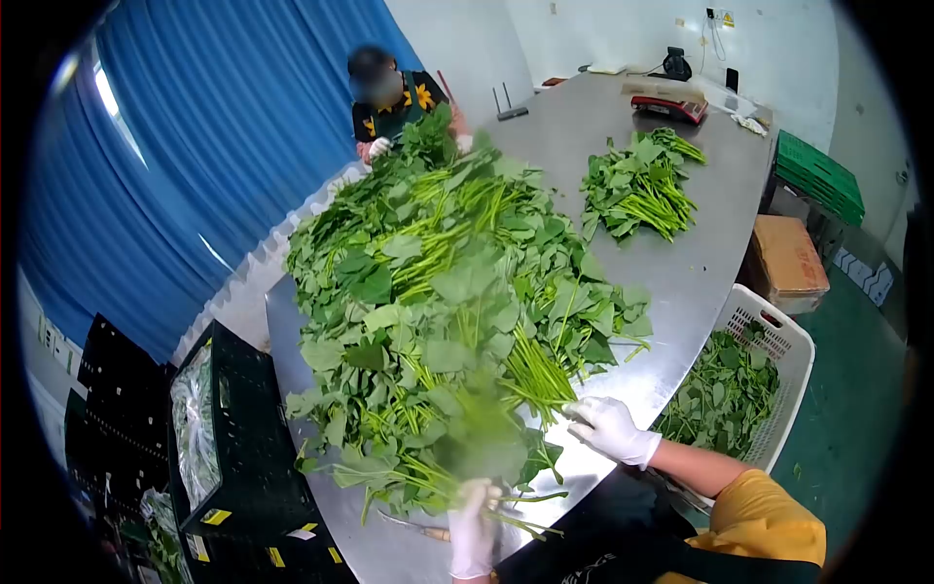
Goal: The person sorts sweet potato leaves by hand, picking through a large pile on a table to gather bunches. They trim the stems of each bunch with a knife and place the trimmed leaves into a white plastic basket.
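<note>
A large heap of leafy green stems (428, 263) covers the middle of the steel table (671, 277). My left hand (474, 526), in a white glove, is closed around a few leafy stems at the near edge of the heap; their cut ends stick out to the right, and the leaves above are blurred. My right hand (611, 430), also gloved, is at the cut ends of a bundle of stems (538, 375) on the heap's right side. Its fingertips are bent towards those ends, and whether they grip them is unclear. A knife-like tool with a wooden handle (436, 533) lies beside my left hand.
A smaller pile of greens (647, 185) lies at the right, with a red scale (669, 105) behind. A co-worker (394, 102) stands across the table. A white basket of leaves (793, 389) and cardboard box (786, 258) are at right, dark crates (253, 428) at left.
</note>
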